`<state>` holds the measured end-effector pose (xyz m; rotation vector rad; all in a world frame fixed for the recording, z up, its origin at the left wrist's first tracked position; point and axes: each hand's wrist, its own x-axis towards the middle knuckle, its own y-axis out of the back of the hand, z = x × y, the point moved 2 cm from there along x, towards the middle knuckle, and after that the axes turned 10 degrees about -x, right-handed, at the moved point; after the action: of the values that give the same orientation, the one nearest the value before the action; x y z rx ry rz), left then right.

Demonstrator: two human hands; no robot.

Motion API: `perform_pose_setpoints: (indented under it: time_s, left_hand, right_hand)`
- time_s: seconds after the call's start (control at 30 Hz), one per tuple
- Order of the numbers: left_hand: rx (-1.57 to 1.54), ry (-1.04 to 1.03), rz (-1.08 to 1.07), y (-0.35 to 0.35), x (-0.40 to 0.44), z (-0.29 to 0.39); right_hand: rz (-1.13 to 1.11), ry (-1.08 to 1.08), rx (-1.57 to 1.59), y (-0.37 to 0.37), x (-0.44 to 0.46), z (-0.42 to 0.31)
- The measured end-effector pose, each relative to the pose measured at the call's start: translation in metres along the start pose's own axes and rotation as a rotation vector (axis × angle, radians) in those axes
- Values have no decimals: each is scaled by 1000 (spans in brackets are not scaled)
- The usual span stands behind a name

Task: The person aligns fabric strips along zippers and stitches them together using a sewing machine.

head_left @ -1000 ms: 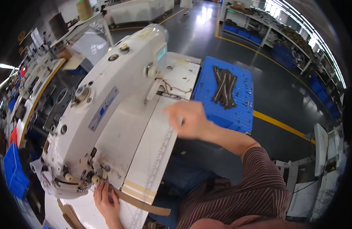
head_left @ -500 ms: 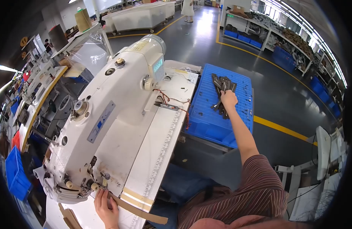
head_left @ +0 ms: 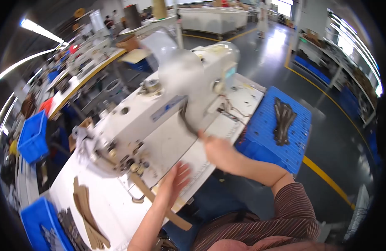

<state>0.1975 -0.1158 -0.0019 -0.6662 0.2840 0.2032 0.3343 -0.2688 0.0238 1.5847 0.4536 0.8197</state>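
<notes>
My right hand (head_left: 219, 149), blurred, is closed on one end of a dark strip (head_left: 185, 118), which hangs over the white machine bed. Lower and to the left, my left hand (head_left: 176, 182) has its fingers apart above the table, holding nothing. Beneath my left forearm a long tan strip (head_left: 176, 218) runs from the needle area of the white sewing machine (head_left: 130, 119) toward the table's front edge. A bundle of dark strips (head_left: 283, 121) lies on the blue crate (head_left: 259, 134) to the right.
More tan strips (head_left: 87, 213) lie on the table's left part. Beside them are dark strips (head_left: 69, 226) and a blue bin (head_left: 44, 226). Another blue bin (head_left: 34, 140) stands farther left. Shelving (head_left: 339, 71) lines the right side, beyond the floor aisle.
My right hand has come back from the crate with a dark strip. My left hand has left the needle area and opened. The view has turned left.
</notes>
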Motion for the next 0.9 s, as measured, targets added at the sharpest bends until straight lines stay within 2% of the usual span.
perform_pose_setpoints:
  time_s: [0.07,0.1,0.13,0.17,0.2,0.23,0.27,0.33,0.4,0.53,0.67,0.77,0.9]
  left_hand:
    - [-396,210,25,-3,24,-5]
    - [-411,180,-28,16,37,-15]
    - [-427,154,-85,30,45,-22]
    - [-432,135,-71,24,39,-17]
    - [-400,135,26,13,33,-11]
    - [-370,135,121,7,29,-9]
    - [-374,124,129,11,29,-14]
    - [-349,59,103,22,32,-25]
    - [-374,49,135,16,11,-22]
    - [-292,16,148,4,-51,-31]
    - [-206,16,233,1,-91,-28]
    - [-200,-34,248,18,-108,-39]
    - [-152,-140,298,25,-127,-49]
  right_hand:
    - [-272,281,97,-21,7,-41]
    - [-262,312,103,-10,15,-49]
    - [-380,372,98,10,25,-52]
    - [-503,428,92,21,33,-53]
    - [-501,446,96,19,44,-51]
    - [-336,568,182,14,58,-49]
    - [-169,682,268,5,67,-49]
    - [-155,757,313,-32,78,-52]
    - [34,974,164,-67,77,-53]
    - [175,863,131,-71,75,-62]
    - [119,842,301,-71,64,-79]
    - [328,676,324,-64,49,-91]
    - [199,605,384,-69,51,-97]
